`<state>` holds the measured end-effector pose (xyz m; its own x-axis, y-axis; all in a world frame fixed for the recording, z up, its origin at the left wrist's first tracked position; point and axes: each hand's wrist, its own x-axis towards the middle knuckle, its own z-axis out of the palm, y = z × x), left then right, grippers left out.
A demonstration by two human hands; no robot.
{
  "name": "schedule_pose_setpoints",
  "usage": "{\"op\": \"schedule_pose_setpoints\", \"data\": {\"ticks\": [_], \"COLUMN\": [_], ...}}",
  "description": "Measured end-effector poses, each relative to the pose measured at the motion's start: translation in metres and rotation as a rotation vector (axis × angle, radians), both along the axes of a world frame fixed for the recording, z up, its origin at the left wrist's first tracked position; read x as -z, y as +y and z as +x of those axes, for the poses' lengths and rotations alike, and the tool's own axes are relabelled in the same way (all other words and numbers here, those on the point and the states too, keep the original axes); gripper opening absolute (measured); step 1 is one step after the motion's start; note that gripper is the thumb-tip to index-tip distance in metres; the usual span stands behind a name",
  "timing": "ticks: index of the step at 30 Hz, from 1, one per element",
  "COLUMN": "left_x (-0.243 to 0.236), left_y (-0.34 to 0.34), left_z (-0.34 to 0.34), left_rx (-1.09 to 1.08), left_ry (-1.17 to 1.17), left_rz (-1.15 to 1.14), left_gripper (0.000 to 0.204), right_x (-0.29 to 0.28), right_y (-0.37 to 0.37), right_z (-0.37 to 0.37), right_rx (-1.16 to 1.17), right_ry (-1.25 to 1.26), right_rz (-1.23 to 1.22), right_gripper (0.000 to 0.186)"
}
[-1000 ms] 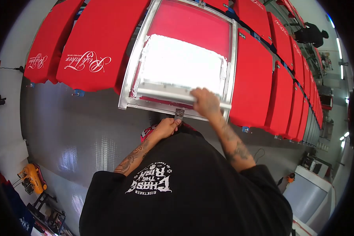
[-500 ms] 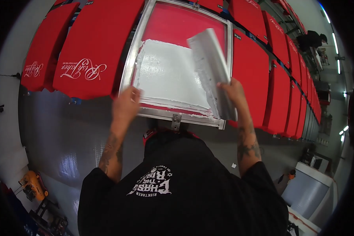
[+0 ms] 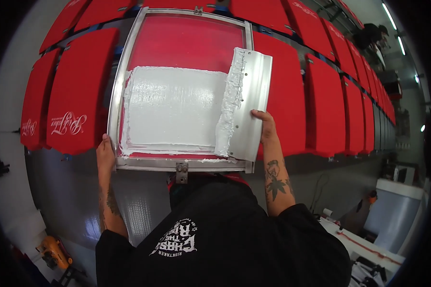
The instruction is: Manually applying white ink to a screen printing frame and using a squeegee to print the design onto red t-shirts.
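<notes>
My right hand (image 3: 266, 125) is closed on the right edge of a wide metal squeegee (image 3: 254, 91), thumb on its face. White ink coats the squeegee's left edge, which lies at the right side of a white ink patch (image 3: 172, 110). That patch covers the lower part of the mesh in an aluminium screen printing frame (image 3: 124, 62); red shows through the mesh above it. At the frame's lower left corner, my left hand (image 3: 106, 152) grips the side rail, thumb uppermost; its other fingers are mostly hidden.
Red shirts on boards stand left (image 3: 84, 91) and right (image 3: 280, 95) of the frame, with more rows behind. A metal clamp (image 3: 181, 172) sits at the frame's near edge. Another person (image 3: 371, 38) is at the far right. An orange machine (image 3: 55, 252) stands on the floor at lower left.
My left hand has moved from above the frame's near left corner onto its left rail. The squeegee has swung from a slant to nearly upright along the right side. The view has shifted.
</notes>
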<state>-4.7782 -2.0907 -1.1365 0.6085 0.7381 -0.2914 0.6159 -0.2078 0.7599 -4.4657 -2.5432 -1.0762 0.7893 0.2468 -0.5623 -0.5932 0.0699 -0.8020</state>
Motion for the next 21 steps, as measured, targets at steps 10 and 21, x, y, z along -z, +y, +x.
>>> {"op": "schedule_pose_setpoints", "data": {"ticks": [10,21], "left_x": [0.037,0.023], "left_y": [0.004,-0.004], "left_z": [0.009,0.008], "left_rx": [0.003,0.096], "left_ry": [0.031,0.064], "left_rz": [-0.155,-0.071], "left_gripper": [0.077,0.08], "right_x": [-0.04,-0.017], "right_y": [0.015,-0.014], "right_z": [-0.012,-0.011], "right_rx": [0.031,-0.054], "right_ry": [-0.002,-0.128], "right_rz": [-0.167,-0.137], "right_gripper": [0.055,0.047]}}
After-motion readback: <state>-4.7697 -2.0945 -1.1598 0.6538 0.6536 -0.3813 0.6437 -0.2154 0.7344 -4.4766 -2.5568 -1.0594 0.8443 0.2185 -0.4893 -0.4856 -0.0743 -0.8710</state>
